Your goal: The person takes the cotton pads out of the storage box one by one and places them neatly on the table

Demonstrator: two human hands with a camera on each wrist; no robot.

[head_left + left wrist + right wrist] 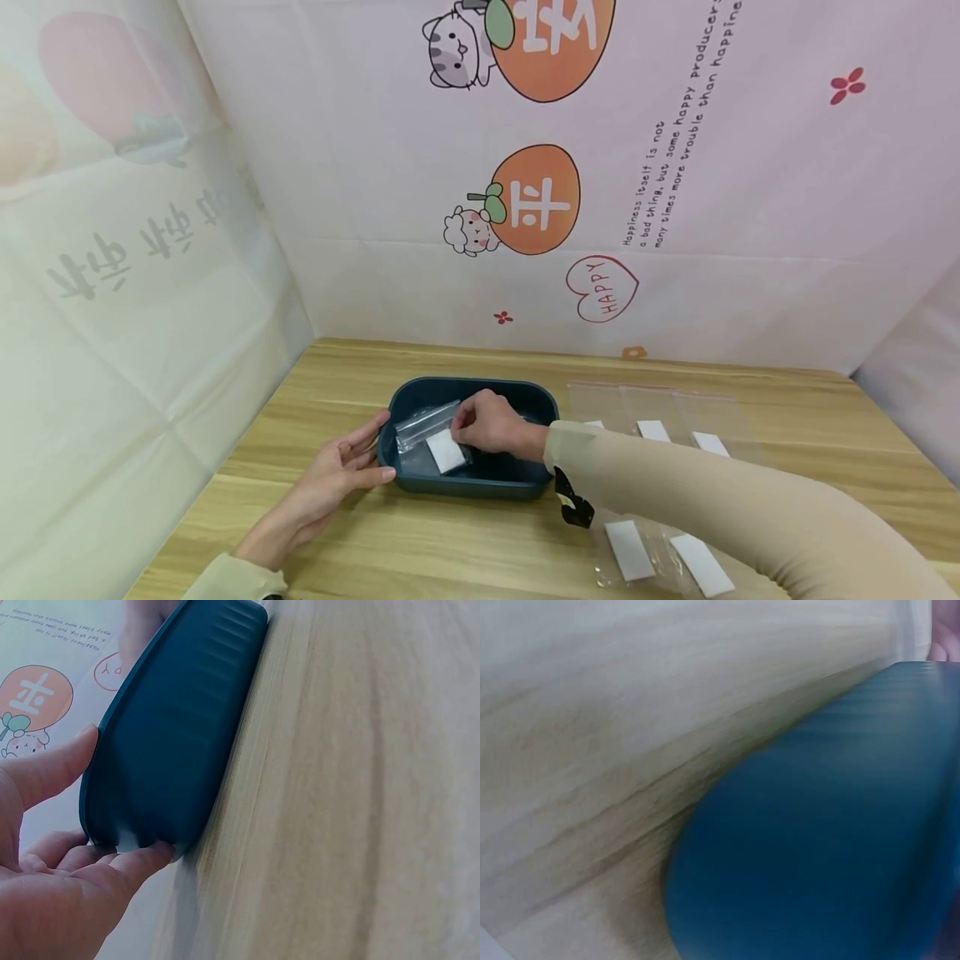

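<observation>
A dark blue plastic box (480, 488) with rounded corners stands on the table. My left hand (333, 473) holds its left end, thumb at the front corner and fingers toward the back; the left wrist view shows the thumb (64, 761) on the rim. Inside the box lies a clear zip bag (411, 461) with a white rectangular piece (446, 452) in it. My right hand (489, 423) reaches into the box and pinches the zip bag by the white piece's upper corner. The right wrist view shows mostly the box's outer wall (802, 840), blurred.
To the right on the wooden table (420, 550) lie several clear bags with white pieces, such as the front one (630, 550) and a back one (711, 444). My right sleeve (690, 475) passes over them. A printed cloth (420, 283) hangs behind the table.
</observation>
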